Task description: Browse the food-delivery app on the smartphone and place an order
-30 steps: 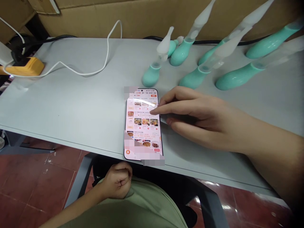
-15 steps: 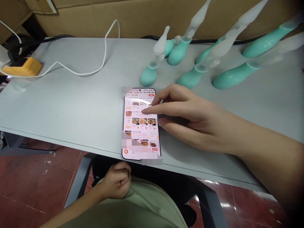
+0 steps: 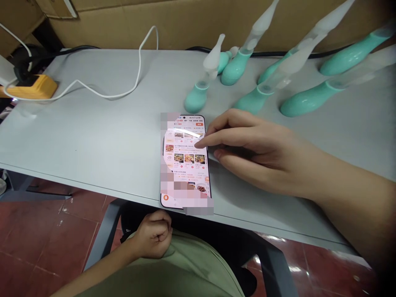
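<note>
A smartphone [image 3: 185, 161] lies face up near the front edge of the table, its lit screen showing rows of food pictures and text. Over its right side reaches my right hand [image 3: 256, 152], fingers apart and holding nothing. The index fingertip is at the right part of the screen; whether it touches the glass I cannot tell. My thumb is just off the phone's right edge. Below the table edge my left hand [image 3: 154, 234] rests in my lap as a closed fist, with nothing visible in it.
Several teal bulb aspirators with clear tubes and white tips, one nearest the phone [image 3: 195, 99], stand behind it and to the right. A white cable [image 3: 105, 96] runs from a yellow power block [image 3: 43, 87] at left. Cardboard [image 3: 123, 24] backs the grey table [image 3: 77, 140].
My right hand has drawn slightly right across the phone, its index fingertip now closer to the screen's right edge. The screen content looks the same. My left fist stays put.
</note>
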Demonstrator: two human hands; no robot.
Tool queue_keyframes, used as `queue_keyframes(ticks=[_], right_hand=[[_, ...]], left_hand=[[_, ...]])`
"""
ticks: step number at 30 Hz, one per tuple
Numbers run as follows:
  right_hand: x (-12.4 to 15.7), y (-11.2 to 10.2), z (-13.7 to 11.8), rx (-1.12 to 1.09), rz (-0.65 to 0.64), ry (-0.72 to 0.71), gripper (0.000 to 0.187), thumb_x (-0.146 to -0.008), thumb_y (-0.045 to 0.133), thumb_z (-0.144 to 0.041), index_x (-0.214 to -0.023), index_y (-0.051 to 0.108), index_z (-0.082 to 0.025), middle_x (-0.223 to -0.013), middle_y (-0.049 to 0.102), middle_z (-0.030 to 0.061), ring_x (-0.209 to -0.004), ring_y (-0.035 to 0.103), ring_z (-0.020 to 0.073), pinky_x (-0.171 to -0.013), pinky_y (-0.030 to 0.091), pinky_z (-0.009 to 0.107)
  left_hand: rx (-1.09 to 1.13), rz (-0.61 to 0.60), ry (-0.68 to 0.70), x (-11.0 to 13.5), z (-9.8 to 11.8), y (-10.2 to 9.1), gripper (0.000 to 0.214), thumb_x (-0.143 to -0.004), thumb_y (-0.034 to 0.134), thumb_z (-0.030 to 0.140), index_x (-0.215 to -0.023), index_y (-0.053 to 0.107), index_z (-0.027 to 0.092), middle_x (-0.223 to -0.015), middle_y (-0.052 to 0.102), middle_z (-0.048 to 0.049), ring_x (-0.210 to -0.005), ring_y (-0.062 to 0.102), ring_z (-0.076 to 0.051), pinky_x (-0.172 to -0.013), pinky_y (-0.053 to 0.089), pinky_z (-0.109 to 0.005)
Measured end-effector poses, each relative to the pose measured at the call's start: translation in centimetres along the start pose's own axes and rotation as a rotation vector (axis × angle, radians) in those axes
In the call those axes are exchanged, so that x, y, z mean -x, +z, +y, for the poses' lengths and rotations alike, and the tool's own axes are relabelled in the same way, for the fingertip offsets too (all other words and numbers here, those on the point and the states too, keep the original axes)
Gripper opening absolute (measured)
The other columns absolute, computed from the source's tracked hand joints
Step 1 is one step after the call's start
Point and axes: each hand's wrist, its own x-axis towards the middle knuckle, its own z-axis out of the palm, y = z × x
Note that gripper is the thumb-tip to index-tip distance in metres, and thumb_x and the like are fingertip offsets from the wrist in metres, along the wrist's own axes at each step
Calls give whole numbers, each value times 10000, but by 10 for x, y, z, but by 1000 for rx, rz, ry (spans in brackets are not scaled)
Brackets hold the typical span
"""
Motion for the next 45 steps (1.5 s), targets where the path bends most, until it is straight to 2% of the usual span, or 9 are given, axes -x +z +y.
queue_keyframes(ticks=[3, 8, 14, 20, 25, 30, 35, 45], right_hand=[[0, 0, 1, -12, 4, -28, 342, -985, 535, -154, -1235, 737, -273, -1160, 640, 94, -996, 670, 234, -803, 577, 438], [1, 0, -1, 45, -35, -93, 330, -969, 556, -133, -1136, 798, -282, -1175, 623, 100, -1122, 642, 250, -961, 572, 473], [0, 4, -6, 108, -97, -76, 429, -993, 527, -197, -1311, 751, -376, -1281, 584, 120, -1223, 584, 321, -1001, 562, 604], [1, 3, -5, 80, -120, -26, 424, -1012, 500, -222, -1310, 753, -388, -1323, 574, 119, -1278, 565, 340, -1078, 525, 642], [2, 3, -4, 71, -125, -36, 422, -1034, 473, -245, -1333, 731, -394, -1320, 548, 118, -1273, 561, 318, -1051, 532, 620], [2, 2, -6, 57, -120, -7, 426, -1010, 494, -236, -1303, 759, -395, -1312, 576, 118, -1277, 567, 343, -1098, 509, 620], [2, 2, -7, 54, -124, -16, 429, -1001, 507, -217, -1306, 757, -384, -1308, 570, 112, -1247, 574, 322, -1059, 534, 601], [2, 4, -3, 55, -137, -44, 453, -1026, 482, -202, -1369, 704, -397, -1330, 526, 118, -1276, 544, 312, -1044, 523, 622]], left_hand=[[0, -3, 2, -1, -1, 0, 408, -835, 558, -61, -707, 290, 218, -785, 567, -13, -661, 541, -92, -589, 393, -207], [11, -12, 0, -1, -1, -1, 411, -835, 555, -63, -709, 286, 221, -777, 562, -10, -659, 543, -96, -583, 387, -211], [15, -13, -4, -1, 0, 0, 415, -820, 554, -63, -699, 280, 223, -769, 562, -12, -639, 531, -96, -572, 383, -214], [4, -5, -8, -3, 1, -1, 409, -828, 551, -47, -685, 283, 227, -757, 565, -18, -632, 537, -103, -569, 388, -220], [7, -5, -4, -3, 1, -1, 410, -832, 550, -45, -689, 278, 226, -752, 560, -15, -628, 537, -99, -567, 382, -220], [15, -7, -16, -2, 0, 0, 411, -836, 549, -46, -696, 276, 227, -765, 563, -18, -639, 542, -102, -572, 380, -222], [13, 3, -15, -2, 0, -1, 404, -829, 551, -52, -697, 287, 224, -768, 573, -14, -645, 546, -98, -579, 386, -216], [1, 8, -21, -2, 0, -2, 404, -830, 562, -42, -665, 305, 221, -751, 576, -19, -637, 546, -100, -568, 393, -218]])
